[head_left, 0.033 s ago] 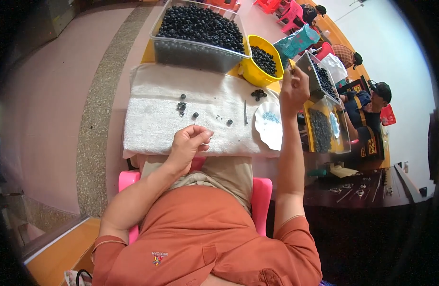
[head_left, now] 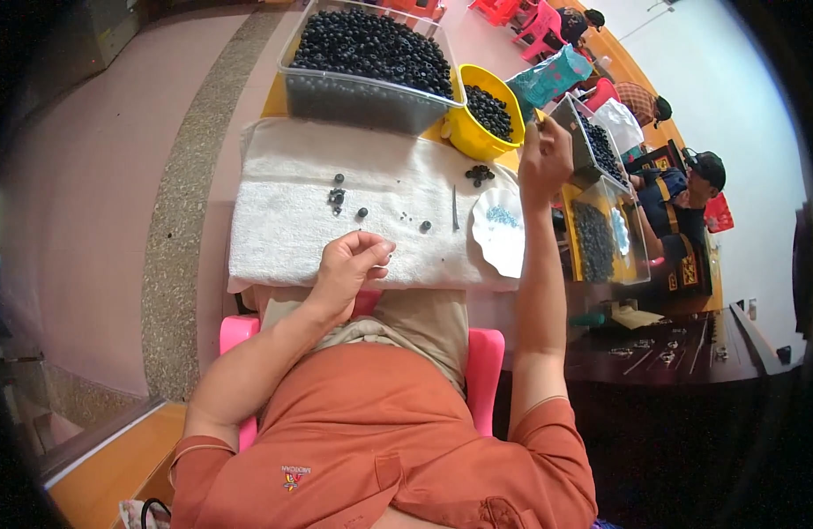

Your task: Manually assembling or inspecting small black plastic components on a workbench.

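Head view: left hand (head_left: 349,264) over towel (head_left: 283,220)

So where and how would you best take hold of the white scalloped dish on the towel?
Probably by its wavy rim on the near right side. The white dish lies flat on the towel with its right edge reaching the towel's edge, so fingers could likely slip under there. Coming from the right also avoids the small pale blue pieces in its middle and the thin dark tool to its left.

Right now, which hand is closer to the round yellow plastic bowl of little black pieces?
Right. The right hand is raised just beside the round yellow plastic bowl, at its right rim. The left hand rests far below, at the white towel's near edge.
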Tool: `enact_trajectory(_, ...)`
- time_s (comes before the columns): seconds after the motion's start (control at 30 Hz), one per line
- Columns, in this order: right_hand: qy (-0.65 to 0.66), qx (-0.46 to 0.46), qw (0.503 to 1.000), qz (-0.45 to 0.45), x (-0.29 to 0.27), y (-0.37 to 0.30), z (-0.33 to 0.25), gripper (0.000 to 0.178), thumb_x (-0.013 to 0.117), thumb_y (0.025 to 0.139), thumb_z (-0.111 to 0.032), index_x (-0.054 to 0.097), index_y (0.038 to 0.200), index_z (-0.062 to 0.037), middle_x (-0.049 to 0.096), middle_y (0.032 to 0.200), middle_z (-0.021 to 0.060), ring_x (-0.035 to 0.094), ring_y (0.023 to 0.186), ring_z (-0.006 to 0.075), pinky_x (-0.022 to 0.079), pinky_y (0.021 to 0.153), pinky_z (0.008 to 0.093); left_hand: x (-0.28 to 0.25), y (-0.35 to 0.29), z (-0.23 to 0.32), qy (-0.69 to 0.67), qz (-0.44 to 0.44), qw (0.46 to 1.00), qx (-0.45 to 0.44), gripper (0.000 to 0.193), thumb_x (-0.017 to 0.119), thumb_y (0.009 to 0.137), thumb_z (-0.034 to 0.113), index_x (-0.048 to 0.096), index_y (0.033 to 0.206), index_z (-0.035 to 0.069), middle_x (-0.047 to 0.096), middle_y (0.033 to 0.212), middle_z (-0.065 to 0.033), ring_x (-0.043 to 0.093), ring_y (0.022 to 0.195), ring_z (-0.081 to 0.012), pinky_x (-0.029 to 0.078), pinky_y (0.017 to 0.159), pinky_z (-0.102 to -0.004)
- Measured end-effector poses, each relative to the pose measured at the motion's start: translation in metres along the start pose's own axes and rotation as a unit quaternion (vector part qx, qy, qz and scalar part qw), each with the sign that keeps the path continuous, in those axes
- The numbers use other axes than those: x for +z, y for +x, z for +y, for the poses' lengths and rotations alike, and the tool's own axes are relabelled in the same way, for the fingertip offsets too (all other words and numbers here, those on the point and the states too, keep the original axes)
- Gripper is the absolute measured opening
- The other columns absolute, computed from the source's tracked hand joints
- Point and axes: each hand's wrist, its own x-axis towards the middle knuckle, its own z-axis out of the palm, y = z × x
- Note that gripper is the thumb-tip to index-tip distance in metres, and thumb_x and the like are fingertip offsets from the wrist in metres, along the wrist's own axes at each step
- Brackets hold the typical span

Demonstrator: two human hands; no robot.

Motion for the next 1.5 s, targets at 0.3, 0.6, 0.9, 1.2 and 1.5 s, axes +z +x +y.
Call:
enact_trajectory(0.3,-0.032,0.036,0.984,-0.170,0.026,-0.014,0.030,0.020,0.072,0.086,-0.010,0.072,0.104,-0.0026,0.072,0.089,0.0083,0.066,0.074,0.0109,0.051,0.066,0.0237,-0.001,-0.001,0.004,0.004,0.022,1.000,-0.016,0.012,0.067,0.091,0.016,0.064,0.098,0.006,0.068,0.098,-0.0043,0.060,0.083,-0.0077,0.052,0.074,-0.0235)
enact_trajectory(0.6,0.173,0.054,0.892,-0.414,0.052,-0.100,-0.080,0.016,0.074,0.082,0.000,0.069,0.097,0.0015,0.067,0.089,0.0065,0.062,0.073,0.0099,0.050,0.065,0.0219,0.003,0.000,-0.012,0.000,-0.007,1.000,0.021,0.012,0.069,0.090,0.014,0.065,0.096,0.005,0.064,0.086,-0.0004,0.059,0.075,-0.0063,0.052,0.066,-0.0225)
enact_trajectory(0.9,-0.019,-0.113,0.858,-0.501,0.072,-0.121,-0.093,0.024,0.074,0.076,-0.017,0.071,0.097,-0.0045,0.067,0.101,0.0109,0.066,0.086,0.0302,0.053,0.077,0.0372,0.010,-0.005,-0.009,0.061,-0.017,0.995,0.082,0.011,0.070,0.090,0.012,0.065,0.094,0.002,0.064,0.080,0.0008,0.056,0.068,-0.0054,0.048,0.063,-0.0210)
enact_trajectory(1.2,0.145,0.100,0.863,-0.474,0.057,-0.123,-0.088,0.022,0.072,0.080,-0.009,0.069,0.100,-0.0022,0.069,0.093,0.0119,0.068,0.084,0.0219,0.053,0.077,0.0322,0.005,0.000,-0.003,0.039,0.051,0.993,0.103,0.011,0.068,0.091,0.013,0.065,0.094,0.003,0.063,0.079,0.0009,0.056,0.069,-0.0061,0.049,0.065,-0.0216)
enact_trajectory(1.5,0.363,0.214,0.765,-0.487,0.025,-0.125,-0.110,0.022,0.070,0.087,-0.003,0.066,0.108,0.0031,0.066,0.097,0.0067,0.063,0.093,0.0126,0.051,0.082,0.0258,-0.001,0.004,0.003,0.017,0.063,0.991,0.117,0.015,0.067,0.092,0.015,0.062,0.102,0.005,0.064,0.091,-0.0005,0.059,0.080,-0.0070,0.051,0.071,-0.0233)
